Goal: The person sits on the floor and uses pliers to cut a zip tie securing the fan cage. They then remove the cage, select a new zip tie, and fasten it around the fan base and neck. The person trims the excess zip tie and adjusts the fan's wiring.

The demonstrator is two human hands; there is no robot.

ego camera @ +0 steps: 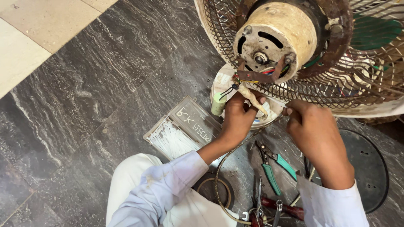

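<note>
A pale sleeved wire bundle (252,97) is pinched between the closed fingers of the left hand (237,120), just below the cream motor housing (275,35) of a rusty caged fan (336,84), with its coloured wires running up past the fingertips to the motor's rear bracket. The right hand (313,130) is held just beside it, its fingers curled shut near the cage rim; what they grip cannot be made out. Green-handled pliers (273,164) and a box of white cable ties (176,134) lie on the dark stone floor (84,105) below the wrists.

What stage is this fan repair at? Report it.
Done: the motor is bared at the back of the fan grille. In hand: left hand holds the sleeved wire bundle; right hand works beside it. Left: coloured wires hang loose; pliers lie unused.
</note>
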